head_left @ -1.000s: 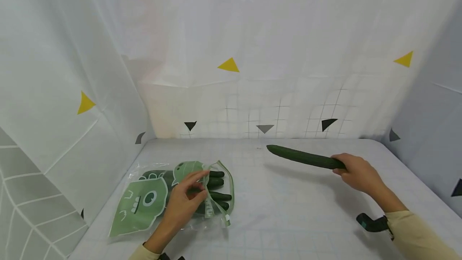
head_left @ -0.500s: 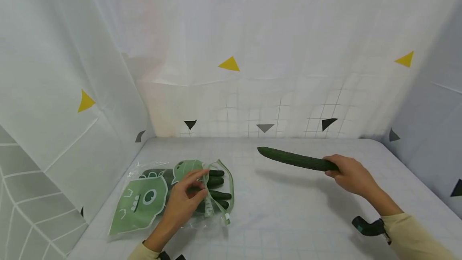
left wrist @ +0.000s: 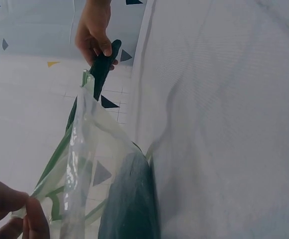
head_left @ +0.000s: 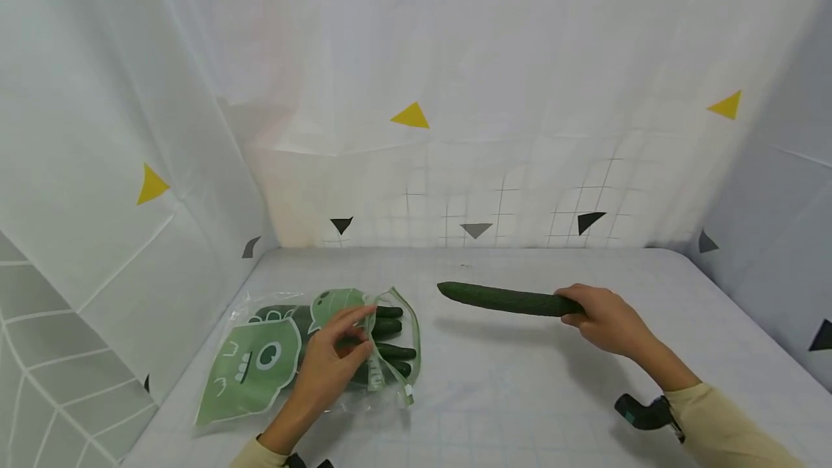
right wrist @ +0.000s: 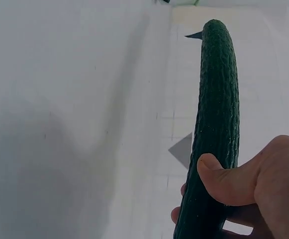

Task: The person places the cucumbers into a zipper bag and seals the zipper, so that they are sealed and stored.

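A long dark green cucumber (head_left: 503, 299) is held near its right end by my right hand (head_left: 601, 320), raised over the table with its far tip pointing left. In the right wrist view the thumb lies along the cucumber (right wrist: 216, 99) and fingertips show on its other side. My left hand (head_left: 333, 352) pinches the edge of a clear zip bag (head_left: 260, 367) printed with a green cartoon figure. The bag lies on the left of the table, its mouth spread toward the right. Several cucumbers (head_left: 388, 327) lie inside, their ends showing at the opening.
The white table (head_left: 494, 410) has a faint grid and is enclosed by white sheeting (head_left: 507, 56) at the back and sides. Yellow, grey and black triangles mark the sheeting. A black wrist device (head_left: 643, 410) hangs by the right sleeve.
My right hand has moved left with the cucumber, bringing its tip nearer the bag's mouth and slightly lower. The left hand and the bag have stayed in place.
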A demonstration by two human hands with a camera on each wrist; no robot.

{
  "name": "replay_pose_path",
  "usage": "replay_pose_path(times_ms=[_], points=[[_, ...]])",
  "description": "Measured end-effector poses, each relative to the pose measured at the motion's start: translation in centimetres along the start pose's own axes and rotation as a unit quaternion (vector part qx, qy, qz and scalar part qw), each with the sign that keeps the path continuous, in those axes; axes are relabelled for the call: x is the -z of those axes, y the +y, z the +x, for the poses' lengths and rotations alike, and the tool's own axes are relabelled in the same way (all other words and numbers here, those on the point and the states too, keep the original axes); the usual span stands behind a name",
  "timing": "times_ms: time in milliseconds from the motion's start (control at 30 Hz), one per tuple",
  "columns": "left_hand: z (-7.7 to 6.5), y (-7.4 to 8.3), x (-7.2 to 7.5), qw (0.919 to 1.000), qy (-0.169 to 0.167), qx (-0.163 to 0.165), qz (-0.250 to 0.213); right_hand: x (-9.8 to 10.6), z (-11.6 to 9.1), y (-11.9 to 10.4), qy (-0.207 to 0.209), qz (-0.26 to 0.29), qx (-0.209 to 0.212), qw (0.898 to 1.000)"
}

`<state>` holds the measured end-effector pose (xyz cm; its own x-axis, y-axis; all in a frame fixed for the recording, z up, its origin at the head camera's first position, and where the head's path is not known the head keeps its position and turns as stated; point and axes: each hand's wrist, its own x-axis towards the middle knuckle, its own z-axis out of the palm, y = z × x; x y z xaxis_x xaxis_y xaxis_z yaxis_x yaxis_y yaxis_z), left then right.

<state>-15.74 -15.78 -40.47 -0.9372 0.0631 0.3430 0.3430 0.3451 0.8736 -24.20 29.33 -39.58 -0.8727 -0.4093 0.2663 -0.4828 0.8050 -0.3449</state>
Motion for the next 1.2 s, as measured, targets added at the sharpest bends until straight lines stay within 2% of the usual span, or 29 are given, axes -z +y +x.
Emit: replay_pose_path(times_ms=[367, 800, 1200], points=[[0.0, -0.1, 0.0, 0.9999, 0.001, 0.005, -0.009, -1.1, 0.9, -2.5, -0.016, 0.006, 0.038, 0.999], [0.0, -0.2, 0.0, 0.9999, -0.003, 0.002, -0.015, -2.6, 1.6, -4.4, -0.016, 0.026, 0.062, 0.998], [0.0, 0.0, 0.1, 0.9999, -0.006, -0.007, -0.013, -3.5, 2.2, -5.6, -0.03, 0.029, 0.062, 0.997]])
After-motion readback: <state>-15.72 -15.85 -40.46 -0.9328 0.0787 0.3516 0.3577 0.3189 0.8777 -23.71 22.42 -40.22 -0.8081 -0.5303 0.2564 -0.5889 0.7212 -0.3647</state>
